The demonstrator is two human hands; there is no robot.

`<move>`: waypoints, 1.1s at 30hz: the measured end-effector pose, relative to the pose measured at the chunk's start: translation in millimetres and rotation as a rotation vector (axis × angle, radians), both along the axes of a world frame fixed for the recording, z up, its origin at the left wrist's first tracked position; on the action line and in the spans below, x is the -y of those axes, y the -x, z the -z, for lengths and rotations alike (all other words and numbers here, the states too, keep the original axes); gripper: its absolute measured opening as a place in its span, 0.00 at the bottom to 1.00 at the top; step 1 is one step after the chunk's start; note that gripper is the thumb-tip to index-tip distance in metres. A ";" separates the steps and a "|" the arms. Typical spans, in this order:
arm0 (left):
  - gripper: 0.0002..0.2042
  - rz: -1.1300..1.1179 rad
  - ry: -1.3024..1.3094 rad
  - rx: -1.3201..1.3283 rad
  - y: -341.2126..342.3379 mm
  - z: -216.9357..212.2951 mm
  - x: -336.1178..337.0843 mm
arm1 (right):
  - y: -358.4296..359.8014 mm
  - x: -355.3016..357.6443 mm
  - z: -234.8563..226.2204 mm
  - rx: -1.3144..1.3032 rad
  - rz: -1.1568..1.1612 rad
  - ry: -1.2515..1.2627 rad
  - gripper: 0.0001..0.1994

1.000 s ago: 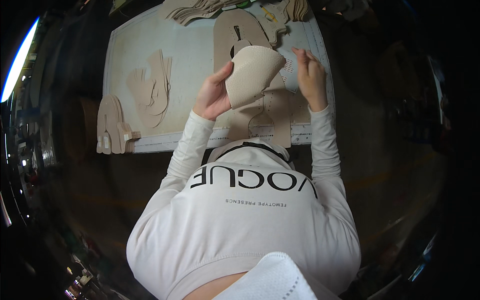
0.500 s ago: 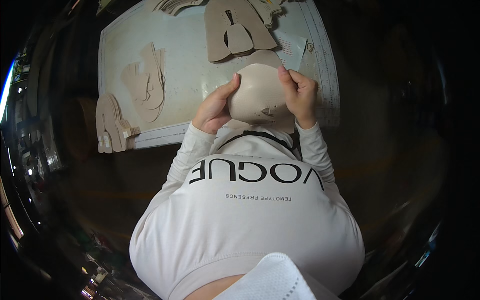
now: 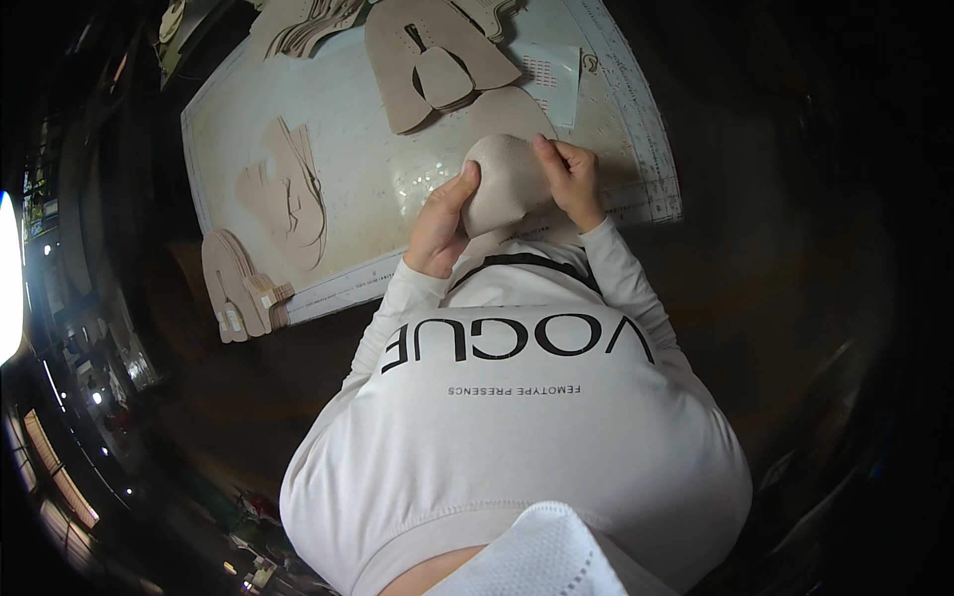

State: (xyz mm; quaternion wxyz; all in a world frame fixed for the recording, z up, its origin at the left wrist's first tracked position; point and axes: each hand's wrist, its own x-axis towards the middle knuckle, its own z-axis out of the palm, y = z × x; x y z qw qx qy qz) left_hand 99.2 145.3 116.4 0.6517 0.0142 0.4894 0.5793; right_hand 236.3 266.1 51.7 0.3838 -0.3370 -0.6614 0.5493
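A beige leather piece [image 3: 505,184] is bent into a rounded bulge between my two hands, above the near edge of the table. My left hand [image 3: 444,221] grips its left side, thumb on top. At its upper right side, my right hand [image 3: 571,179] pinches the edge between thumb and curled fingers. Beneath and beyond it lies another flat beige piece [image 3: 515,107], partly covered. Just farther off sits a stack of beige U-shaped cut pieces [image 3: 402,60], with a small tongue-shaped piece [image 3: 444,79] on it.
The pale table [image 3: 368,179] carries more cut pieces: a loose group [image 3: 288,199] at left, a stack [image 3: 234,283] at the near left corner, and curved pieces [image 3: 303,25] at the far edge. A printed sheet [image 3: 552,79] lies at right, beside a small ring-like item [image 3: 590,63].
The leather piece, spread wide with a small notch showing before, is now folded into a narrower bulge. My hands have come closer together, and the view has turned slightly.
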 end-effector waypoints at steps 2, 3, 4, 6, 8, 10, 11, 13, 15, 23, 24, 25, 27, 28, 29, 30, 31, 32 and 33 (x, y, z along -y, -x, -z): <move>0.25 0.033 -0.043 -0.032 0.6 7.4 1.3 | -0.4 3.1 5.6 -0.021 0.004 0.014 0.22; 0.25 0.042 -0.045 -0.030 0.8 11.0 1.9 | -0.3 4.6 7.7 -0.047 0.005 0.012 0.22; 0.25 0.052 -0.060 -0.022 1.6 14.6 2.4 | 0.1 6.2 9.2 -0.067 0.004 0.013 0.22; 0.24 0.047 -0.086 0.007 1.9 21.9 3.2 | 1.4 8.7 10.4 -0.060 -0.021 0.027 0.22; 0.23 0.015 -0.114 0.057 2.2 28.5 4.3 | 2.7 10.0 9.8 -0.094 -0.067 0.060 0.23; 0.24 0.010 -0.098 0.078 2.6 34.4 5.8 | 3.0 10.6 8.5 -0.089 -0.093 0.086 0.23; 0.25 -0.001 -0.095 0.098 2.9 37.1 6.6 | 2.6 11.2 8.0 -0.086 -0.107 0.098 0.23; 0.25 -0.008 -0.101 0.114 3.1 42.5 7.2 | 1.5 13.2 8.5 -0.085 -0.108 0.089 0.23; 0.26 -0.009 -0.113 0.128 3.7 46.7 7.4 | 0.9 15.2 11.7 -0.085 -0.113 0.104 0.23; 0.24 -0.119 -0.077 0.070 16.0 47.3 -2.9 | 9.3 -44.9 54.0 -0.090 -0.035 0.209 0.11; 0.23 -0.143 -0.092 0.067 17.7 45.7 -3.2 | 10.4 -64.3 59.6 0.039 0.087 -0.028 0.11; 0.23 -0.140 -0.094 0.054 19.1 44.6 -3.2 | 11.9 -81.8 65.4 0.191 0.219 -0.223 0.16; 0.23 -0.140 -0.110 0.026 20.1 43.1 -2.4 | 15.1 -109.6 74.9 0.234 0.223 -0.316 0.21; 0.22 -0.136 -0.099 0.033 19.7 43.2 -2.0 | 18.7 -119.8 79.0 0.266 0.245 -0.329 0.24; 0.22 -0.138 -0.103 0.039 18.6 43.5 -1.5 | 22.8 -127.5 82.4 0.302 0.234 -0.435 0.26; 0.21 -0.135 -0.111 0.047 17.2 44.4 -1.1 | 27.7 -131.8 85.9 0.339 0.237 -0.529 0.27; 0.21 -0.141 -0.108 0.057 15.3 45.4 -1.1 | 32.0 -134.6 88.6 0.375 0.231 -0.630 0.28; 0.21 -0.144 -0.108 0.069 13.3 46.4 -0.5 | 35.8 -135.2 91.3 0.409 0.238 -0.665 0.27; 0.20 -0.148 -0.107 0.080 11.3 47.1 -0.3 | 39.0 -135.5 93.3 0.397 0.229 -0.632 0.27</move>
